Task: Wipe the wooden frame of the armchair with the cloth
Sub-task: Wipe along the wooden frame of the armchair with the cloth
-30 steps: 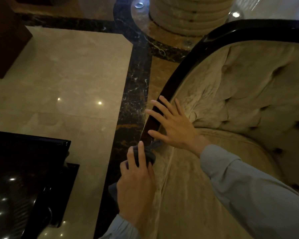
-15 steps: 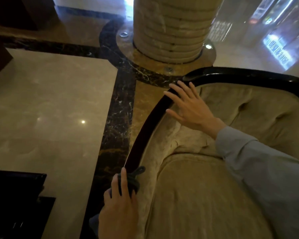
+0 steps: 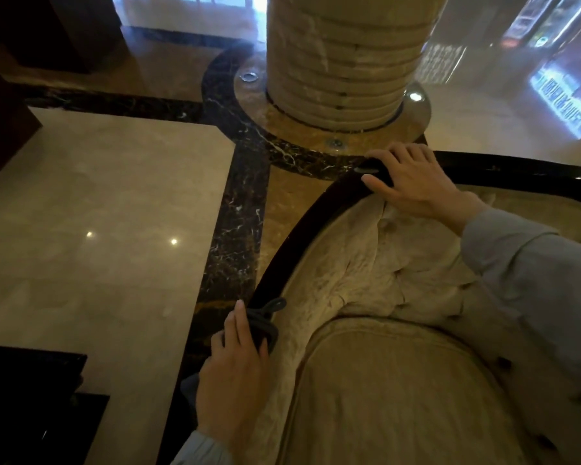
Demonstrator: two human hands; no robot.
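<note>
Pressed onto the glossy dark wooden frame (image 3: pixel 302 236) at lower centre, one left hand (image 3: pixel 235 374) clamps one bunched grey cloth (image 3: pixel 265 325). One right hand (image 3: pixel 413 182), fingers curled, grips the frame's curve at upper right, above buttoned, tufted beige upholstery (image 3: pixel 383 270).

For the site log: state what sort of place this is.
Probably a hotel or similar lobby: polished marble floor with dark inlay borders, a broad stone column on a round base, and a tufted armchair with glossy dark wooden frame.
</note>
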